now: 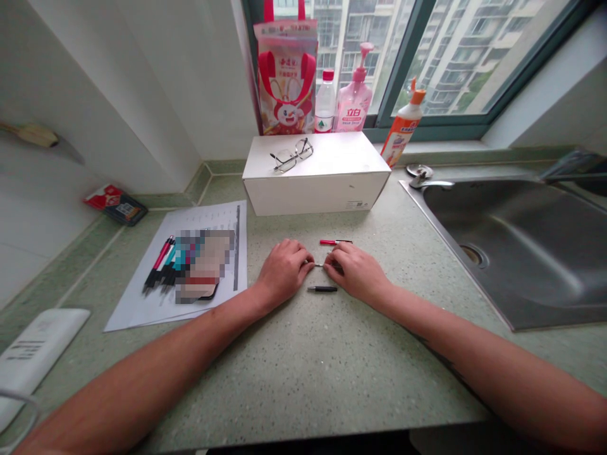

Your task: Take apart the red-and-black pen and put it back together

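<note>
My left hand (pixel 286 268) is closed in a pinch on one end of a thin, silvery pen part (pixel 318 265). Facing it, my right hand (pixel 355 270) pinches the other end, and only a short stretch shows between the fingertips. Just beyond the right fingers lies a red and dark pen piece (pixel 332 242), partly covered by that hand. A black pen barrel piece (pixel 323 289) with a silvery tip rests on the counter (pixel 284 373), on the near side of both hands.
Left of my hands, several pens (pixel 159 262) and a blurred-out object (pixel 203 265) lie on printed paper (pixel 135 309). Eyeglasses (pixel 291 157) rest on a white box (pixel 313 193) at the back. A steel sink (pixel 521 253) is on the right, a white device (pixel 42 354) at left.
</note>
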The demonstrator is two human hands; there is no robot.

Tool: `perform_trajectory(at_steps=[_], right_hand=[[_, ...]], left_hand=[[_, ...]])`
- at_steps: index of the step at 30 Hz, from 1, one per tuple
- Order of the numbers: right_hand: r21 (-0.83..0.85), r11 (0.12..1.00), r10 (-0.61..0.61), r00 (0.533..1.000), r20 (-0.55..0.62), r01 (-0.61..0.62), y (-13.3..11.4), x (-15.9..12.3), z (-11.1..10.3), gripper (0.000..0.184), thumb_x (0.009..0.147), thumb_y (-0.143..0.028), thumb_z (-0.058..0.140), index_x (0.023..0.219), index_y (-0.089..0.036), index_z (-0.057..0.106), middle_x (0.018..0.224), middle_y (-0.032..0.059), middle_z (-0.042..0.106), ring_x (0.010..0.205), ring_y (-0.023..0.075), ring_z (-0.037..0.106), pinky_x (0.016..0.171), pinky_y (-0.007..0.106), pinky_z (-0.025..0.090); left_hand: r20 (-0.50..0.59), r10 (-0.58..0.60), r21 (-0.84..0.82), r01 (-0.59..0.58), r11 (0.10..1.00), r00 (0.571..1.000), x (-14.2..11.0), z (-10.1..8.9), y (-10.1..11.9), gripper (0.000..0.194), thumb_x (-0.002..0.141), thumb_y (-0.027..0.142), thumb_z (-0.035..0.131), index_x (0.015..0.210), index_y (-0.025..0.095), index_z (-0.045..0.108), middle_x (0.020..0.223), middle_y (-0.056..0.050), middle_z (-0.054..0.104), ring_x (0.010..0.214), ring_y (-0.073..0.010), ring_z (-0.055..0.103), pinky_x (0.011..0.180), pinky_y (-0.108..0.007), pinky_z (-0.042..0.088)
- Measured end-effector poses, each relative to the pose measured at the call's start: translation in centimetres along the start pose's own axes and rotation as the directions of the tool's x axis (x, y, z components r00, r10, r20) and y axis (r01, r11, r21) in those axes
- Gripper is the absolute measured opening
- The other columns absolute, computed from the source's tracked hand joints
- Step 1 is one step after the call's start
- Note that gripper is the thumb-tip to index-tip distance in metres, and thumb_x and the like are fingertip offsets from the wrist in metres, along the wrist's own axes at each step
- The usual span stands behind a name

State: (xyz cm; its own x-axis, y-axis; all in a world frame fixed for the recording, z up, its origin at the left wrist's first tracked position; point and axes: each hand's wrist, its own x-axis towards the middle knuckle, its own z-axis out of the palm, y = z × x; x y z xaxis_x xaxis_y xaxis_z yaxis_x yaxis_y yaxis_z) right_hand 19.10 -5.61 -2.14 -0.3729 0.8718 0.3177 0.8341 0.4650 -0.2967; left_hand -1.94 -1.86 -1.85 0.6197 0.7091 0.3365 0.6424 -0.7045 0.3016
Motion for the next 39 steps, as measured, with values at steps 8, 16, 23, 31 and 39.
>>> perform_trajectory(at_steps=[8, 16, 23, 31, 39], right_hand=[[0.044, 0.997, 0.065, 0.978, -0.199, -0.057, 1.5, 0.6, -1.2, 0.026, 0.102, -0.031, 0.05, 0.109, -0.02, 0.072, 0.105, 0.0115, 0.067, 0.101, 0.025, 0.059, 0.09, 0.041, 0.048], [-0.137, 0.989, 0.039, 0.993, -0.111, -0.054, 3.0, 1.0, -0.6, 0.025, 0.1, -0.029, 0.054, 0.105, -0.018, 0.076, 0.105, 0.0102, 0.071, 0.097, 0.0265, 0.057, 0.087, 0.041, 0.046], [-0.168, 0.985, 0.02, 0.991, -0.135, -0.043, 2.8, 0.8, -0.6, 0.022, 0.098, -0.026, 0.054, 0.093, -0.017, 0.073, 0.095, 0.0098, 0.071, 0.09, 0.026, 0.057, 0.081, 0.039, 0.045], [-0.068, 0.998, -0.018, 0.98, -0.2, 0.004, 1.9, 0.6, -0.8, 0.02, 0.098, -0.026, 0.051, 0.098, -0.017, 0.069, 0.095, 0.0101, 0.072, 0.09, 0.0245, 0.06, 0.082, 0.039, 0.044], [-0.021, 0.999, -0.053, 0.971, -0.234, 0.05, 1.7, 0.6, -1.0, 0.017, 0.099, -0.026, 0.053, 0.097, -0.018, 0.068, 0.094, 0.0089, 0.072, 0.089, 0.024, 0.06, 0.082, 0.038, 0.046]], left_hand=[[-0.053, 0.019, -0.067, -0.022, 0.998, 0.998, 0.6, -0.5, 0.1, 0.012, 0.094, 0.022, 0.064, 0.102, 0.017, 0.071, 0.097, -0.008, 0.068, 0.093, -0.0238, 0.057, 0.085, -0.039, 0.048], [0.048, 0.118, 0.074, -0.122, 0.99, 0.992, 3.6, 1.3, 1.3, 0.021, 0.095, 0.025, 0.063, 0.114, 0.019, 0.071, 0.1, -0.008, 0.069, 0.096, -0.0239, 0.057, 0.082, -0.036, 0.047], [-0.009, 0.049, 0.069, -0.049, 0.996, 0.999, 3.6, 1.0, 0.8, 0.013, 0.096, 0.021, 0.061, 0.089, 0.015, 0.071, 0.091, -0.008, 0.069, 0.088, -0.022, 0.059, 0.079, -0.034, 0.048], [-0.153, -0.136, -0.248, 0.095, 0.964, 0.979, 2.2, 0.2, -0.6, 0.006, 0.092, 0.017, 0.064, 0.088, 0.017, 0.068, 0.084, -0.004, 0.072, 0.077, -0.0173, 0.065, 0.074, -0.032, 0.052], [-0.207, -0.151, -0.369, 0.065, 0.927, 0.967, 2.2, 0.2, -0.2, 0.005, 0.091, 0.02, 0.067, 0.088, 0.018, 0.071, 0.082, -0.003, 0.073, 0.073, -0.0153, 0.065, 0.07, -0.03, 0.052]])
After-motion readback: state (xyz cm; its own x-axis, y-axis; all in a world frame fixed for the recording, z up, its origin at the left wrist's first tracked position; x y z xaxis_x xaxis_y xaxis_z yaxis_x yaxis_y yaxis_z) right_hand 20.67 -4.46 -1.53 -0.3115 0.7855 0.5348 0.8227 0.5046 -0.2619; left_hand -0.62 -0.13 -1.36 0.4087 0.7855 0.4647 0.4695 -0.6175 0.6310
